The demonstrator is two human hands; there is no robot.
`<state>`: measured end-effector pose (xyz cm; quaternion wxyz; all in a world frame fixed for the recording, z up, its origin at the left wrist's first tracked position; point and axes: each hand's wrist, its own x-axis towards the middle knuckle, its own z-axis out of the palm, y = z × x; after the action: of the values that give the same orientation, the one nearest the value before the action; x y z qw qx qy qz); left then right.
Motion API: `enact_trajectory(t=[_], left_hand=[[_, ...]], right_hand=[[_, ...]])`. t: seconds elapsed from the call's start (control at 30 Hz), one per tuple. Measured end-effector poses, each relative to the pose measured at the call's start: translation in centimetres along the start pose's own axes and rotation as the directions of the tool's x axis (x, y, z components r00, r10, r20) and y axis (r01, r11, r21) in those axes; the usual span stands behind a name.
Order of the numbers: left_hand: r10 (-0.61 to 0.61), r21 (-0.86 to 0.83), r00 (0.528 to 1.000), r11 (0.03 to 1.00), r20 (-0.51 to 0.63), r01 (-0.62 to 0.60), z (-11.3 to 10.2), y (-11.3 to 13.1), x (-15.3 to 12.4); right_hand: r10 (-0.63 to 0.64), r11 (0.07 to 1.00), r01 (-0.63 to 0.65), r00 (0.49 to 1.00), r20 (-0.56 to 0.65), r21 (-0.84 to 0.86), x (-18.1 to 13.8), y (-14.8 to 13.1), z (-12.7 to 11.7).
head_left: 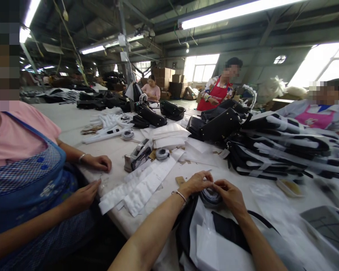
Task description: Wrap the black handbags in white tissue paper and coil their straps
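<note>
My left hand (199,183), with a bracelet at the wrist, and my right hand (228,194) meet with their fingertips together. Both are closed in a pinch at the upper edge of a dark grey coiled strap (211,198), which looks wrapped in clear film. The fingers hide the exact spot they grip. Below the hands, close to me, lies a black bag (185,222) with white paper sheets (214,246) on it. A small brown card (180,180) rests beside my left hand.
A tape dispenser (138,153), another coil (162,153) and white padded strips (147,184) lie ahead to the left. Black bags (214,126) and a wrapped stack (271,150) stand behind and right. A co-worker in a blue apron (42,180) sits close on my left.
</note>
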<state>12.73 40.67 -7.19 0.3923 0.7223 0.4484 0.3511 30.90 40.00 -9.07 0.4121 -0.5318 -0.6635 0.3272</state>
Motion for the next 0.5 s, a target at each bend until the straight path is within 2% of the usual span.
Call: enact_trajectory(t=[0.1,0.27,0.4,0.5], left_hand=[[-0.013,0.022,1.000,1.000,-0.005,0.013,0.0,0.1,-0.1],[-0.050,0.074,0.999,0.996,-0.006,0.051,0.3,0.1,0.0],[-0.070,0.133,0.997,0.988,-0.028,0.073,0.6,0.1,0.1],[-0.060,0.155,0.998,0.986,-0.037,0.065,0.9,0.1,0.1]], right_hand=[[-0.003,1.000,0.003,1.000,0.011,-0.017,0.0,0.2,-0.1],[-0.090,0.990,0.088,0.996,-0.011,-0.111,0.4,0.7,-0.4],[-0.009,0.984,0.013,1.000,0.022,-0.175,0.8,1.2,-0.6],[0.011,0.991,-0.005,0.999,0.047,-0.136,1.1,1.8,-0.7]])
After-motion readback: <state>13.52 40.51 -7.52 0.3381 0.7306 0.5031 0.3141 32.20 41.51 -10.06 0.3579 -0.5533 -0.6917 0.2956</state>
